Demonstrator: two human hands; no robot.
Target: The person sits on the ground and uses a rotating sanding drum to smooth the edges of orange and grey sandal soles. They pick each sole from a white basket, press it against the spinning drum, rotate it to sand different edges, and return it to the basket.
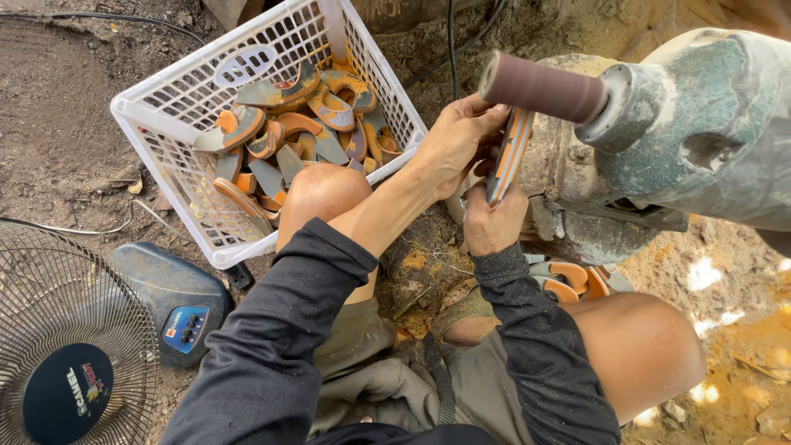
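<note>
My left hand (456, 138) and my right hand (493, 222) both grip a flat orange-and-grey layered piece (508, 154), held on edge. Its upper end sits against the underside of a brown sanding drum (542, 86) that sticks out of a worn green machine (709, 124). The left hand holds the top of the piece, the right hand the bottom. Both arms wear dark sleeves, and my bare knees show on either side.
A white plastic basket (165, 111) holds several similar orange-and-grey pieces (301, 128) at upper left. More pieces (573, 280) lie under the machine. A floor fan (78, 346) with a grey base stands at lower left. Cables cross the dusty dirt ground.
</note>
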